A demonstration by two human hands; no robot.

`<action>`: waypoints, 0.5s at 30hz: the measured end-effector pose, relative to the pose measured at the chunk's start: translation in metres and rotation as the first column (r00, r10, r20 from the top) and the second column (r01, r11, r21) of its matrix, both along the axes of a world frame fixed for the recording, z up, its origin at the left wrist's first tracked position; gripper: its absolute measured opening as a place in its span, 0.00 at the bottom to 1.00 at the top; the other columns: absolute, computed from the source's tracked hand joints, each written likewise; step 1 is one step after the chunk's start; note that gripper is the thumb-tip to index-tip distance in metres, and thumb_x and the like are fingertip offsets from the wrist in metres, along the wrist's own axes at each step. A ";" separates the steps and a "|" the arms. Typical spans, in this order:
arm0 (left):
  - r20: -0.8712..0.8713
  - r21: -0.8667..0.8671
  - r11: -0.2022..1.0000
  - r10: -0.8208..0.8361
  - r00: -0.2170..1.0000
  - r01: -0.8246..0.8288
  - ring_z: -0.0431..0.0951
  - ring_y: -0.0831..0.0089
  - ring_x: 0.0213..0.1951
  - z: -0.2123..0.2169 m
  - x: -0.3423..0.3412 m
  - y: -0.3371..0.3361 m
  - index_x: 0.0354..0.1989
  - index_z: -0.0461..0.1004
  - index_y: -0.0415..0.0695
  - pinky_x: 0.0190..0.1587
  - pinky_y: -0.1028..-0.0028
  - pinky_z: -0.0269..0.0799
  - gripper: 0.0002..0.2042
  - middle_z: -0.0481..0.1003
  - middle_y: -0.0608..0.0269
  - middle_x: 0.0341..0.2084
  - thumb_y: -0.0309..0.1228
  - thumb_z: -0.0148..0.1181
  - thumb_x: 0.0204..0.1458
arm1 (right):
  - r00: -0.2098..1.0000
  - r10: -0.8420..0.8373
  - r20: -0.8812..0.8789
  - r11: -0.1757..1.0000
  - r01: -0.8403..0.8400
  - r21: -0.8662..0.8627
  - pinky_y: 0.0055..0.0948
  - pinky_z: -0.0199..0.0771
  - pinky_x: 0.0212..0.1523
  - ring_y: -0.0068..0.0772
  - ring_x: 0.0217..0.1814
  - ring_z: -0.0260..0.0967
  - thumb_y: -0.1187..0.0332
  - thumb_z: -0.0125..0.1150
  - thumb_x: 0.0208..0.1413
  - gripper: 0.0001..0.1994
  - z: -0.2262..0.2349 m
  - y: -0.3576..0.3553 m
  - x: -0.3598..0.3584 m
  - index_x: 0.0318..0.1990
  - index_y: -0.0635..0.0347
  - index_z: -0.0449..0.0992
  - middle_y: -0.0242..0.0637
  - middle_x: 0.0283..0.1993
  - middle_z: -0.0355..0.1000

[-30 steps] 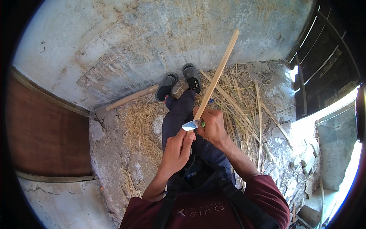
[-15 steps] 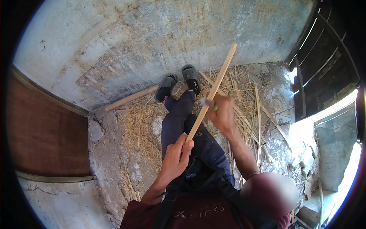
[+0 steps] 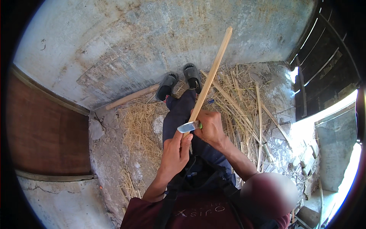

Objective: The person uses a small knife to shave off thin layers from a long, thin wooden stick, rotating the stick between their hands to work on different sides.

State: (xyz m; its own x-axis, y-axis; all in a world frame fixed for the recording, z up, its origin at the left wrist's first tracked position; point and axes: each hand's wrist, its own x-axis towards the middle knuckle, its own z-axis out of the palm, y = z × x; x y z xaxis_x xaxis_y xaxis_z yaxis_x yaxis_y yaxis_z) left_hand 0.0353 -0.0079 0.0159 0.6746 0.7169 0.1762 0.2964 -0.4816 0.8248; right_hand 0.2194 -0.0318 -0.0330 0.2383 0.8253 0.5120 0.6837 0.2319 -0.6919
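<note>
I sit on the ground with my legs stretched out. My left hand [image 3: 176, 152] grips the near end of a long pale bamboo strip [image 3: 213, 68] that slants up and away over my legs. My right hand [image 3: 209, 128] is closed on a knife [image 3: 188, 127] with a green handle. Its silver blade lies across the strip just above my left hand's fingers. My dark trousers [image 3: 179, 118] and grey sandals [image 3: 192, 76] lie under the strip.
Straw and bamboo shavings [image 3: 236, 103] cover the ground around my legs. A thicker wooden pole [image 3: 129, 97] lies at the foot of the stained concrete wall [image 3: 152, 42]. A reddish-brown panel [image 3: 42, 129] stands at left, a dark slatted door [image 3: 324, 68] at right.
My right hand drew the knife back down the strip from the far position half a second ago to just above my left hand. The strip stays at about the same slant.
</note>
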 end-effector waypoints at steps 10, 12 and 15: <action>-0.015 0.030 0.999 0.027 1.000 -0.026 0.72 0.62 0.15 0.005 -0.004 0.003 0.48 0.71 0.35 0.21 0.65 0.61 0.09 0.68 0.54 0.15 0.30 0.54 0.71 | 0.997 -0.076 0.026 0.988 0.072 0.140 0.42 0.75 0.30 0.53 0.28 0.77 0.76 0.68 0.41 0.15 0.007 0.016 0.005 0.41 0.66 0.83 0.48 0.27 0.75; -0.017 -0.001 0.999 0.036 0.999 -0.036 0.68 0.66 0.14 0.005 -0.008 -0.001 0.41 0.68 0.37 0.21 0.66 0.58 0.09 0.64 0.57 0.14 0.31 0.54 0.71 | 0.991 -0.137 -0.005 0.978 0.136 0.157 0.41 0.75 0.29 0.52 0.27 0.77 0.76 0.67 0.43 0.13 0.011 0.022 0.015 0.39 0.66 0.83 0.48 0.26 0.75; 0.021 -0.059 0.997 0.059 0.998 -0.058 0.62 0.73 0.14 0.002 -0.010 -0.007 0.33 0.64 0.40 0.20 0.68 0.55 0.13 0.60 0.60 0.13 0.33 0.54 0.71 | 0.977 -0.213 -0.030 0.964 0.215 0.155 0.42 0.74 0.29 0.54 0.27 0.77 0.78 0.65 0.44 0.11 0.026 0.031 0.035 0.38 0.63 0.83 0.48 0.26 0.75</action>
State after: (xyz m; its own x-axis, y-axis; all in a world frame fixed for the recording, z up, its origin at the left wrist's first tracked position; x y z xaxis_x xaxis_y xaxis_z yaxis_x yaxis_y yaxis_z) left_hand 0.0258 -0.0147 0.0175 0.6277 0.7643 0.1477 0.3036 -0.4151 0.8576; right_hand 0.2548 -0.0003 -0.0067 0.4082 0.6644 0.6260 0.7202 0.1869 -0.6681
